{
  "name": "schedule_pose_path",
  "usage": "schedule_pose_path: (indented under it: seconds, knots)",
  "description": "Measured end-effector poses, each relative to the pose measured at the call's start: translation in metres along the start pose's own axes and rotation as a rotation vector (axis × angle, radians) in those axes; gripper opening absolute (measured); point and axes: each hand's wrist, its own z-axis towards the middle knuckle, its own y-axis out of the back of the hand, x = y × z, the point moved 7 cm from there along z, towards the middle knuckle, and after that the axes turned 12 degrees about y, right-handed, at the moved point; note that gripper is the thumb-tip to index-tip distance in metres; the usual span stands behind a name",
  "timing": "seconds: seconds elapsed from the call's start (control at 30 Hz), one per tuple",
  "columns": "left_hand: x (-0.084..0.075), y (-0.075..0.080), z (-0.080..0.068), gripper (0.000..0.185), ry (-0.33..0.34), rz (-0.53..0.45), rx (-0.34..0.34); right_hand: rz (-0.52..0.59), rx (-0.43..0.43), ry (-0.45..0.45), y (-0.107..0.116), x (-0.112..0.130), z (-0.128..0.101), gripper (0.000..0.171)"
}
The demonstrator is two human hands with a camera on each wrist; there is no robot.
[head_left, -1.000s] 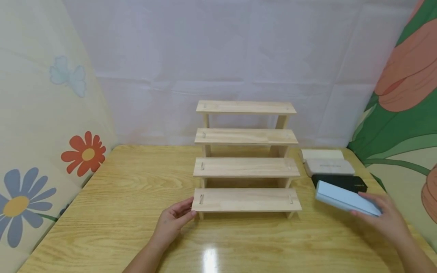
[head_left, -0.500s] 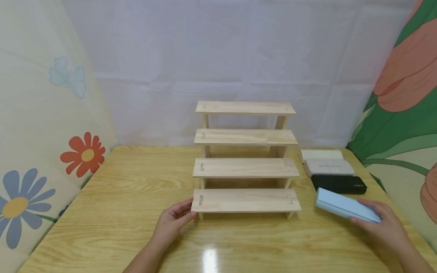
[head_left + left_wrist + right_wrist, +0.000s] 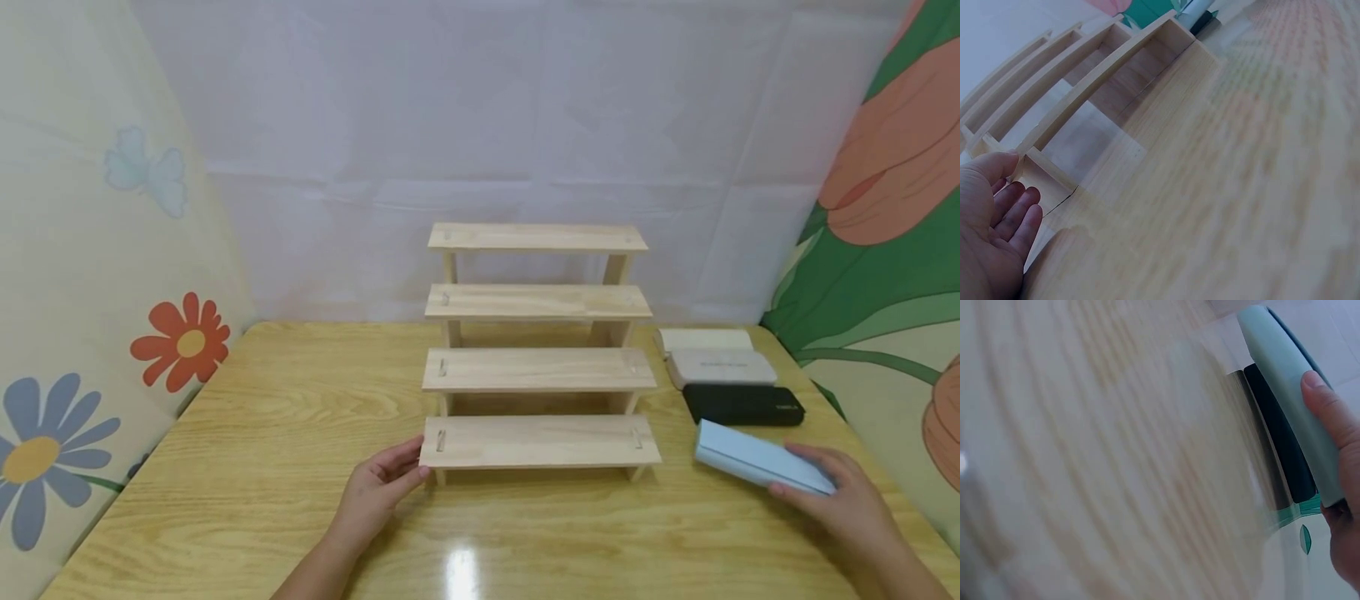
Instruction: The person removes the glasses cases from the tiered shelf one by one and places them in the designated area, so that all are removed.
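**Pale blue case held beside a stepped wooden rack**

The glossy light-wood desk (image 3: 247, 433) spreads under both hands, with a bright glare patch on it between the two forearms.

Between the hands stands the four-tier stepped rack of pale unfinished wood (image 3: 538, 371), its planks rising like stairs away from the person, small slots near each plank end.

The left hand (image 3: 378, 487) rests on the desk at the rack's lowest step, fingers nearly straight and relaxed, the thumb touching that plank's left end; it grips nothing.

The right hand (image 3: 843, 508) grips the slim rectangular pale blue case (image 3: 757, 458) by its near end, thumb on the top face and fingers curled beneath. The case is smooth, matte, with rounded edges, and points away from the hand towards the rack's right foot, tilted and just above the desk.

Just beyond the right hand lies a flat black rectangular case (image 3: 742, 404), then a grey one (image 3: 722, 367), then a cream one (image 3: 705, 339), side by side in a row on the desk.
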Motion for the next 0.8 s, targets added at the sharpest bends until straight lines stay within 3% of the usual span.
schedule_pose_path:
  seconds: [0.53,0.8]
  knots:
    - [-0.001,-0.001,-0.001,0.044,-0.008,0.0,-0.009,0.024,0.006,0.01,-0.009,-0.014,0.001,0.079]
    - [-0.002,-0.001,-0.002,0.045,-0.01,0.004,0.006,0.019,0.063,-0.026,-0.015,-0.02,0.003,0.085]
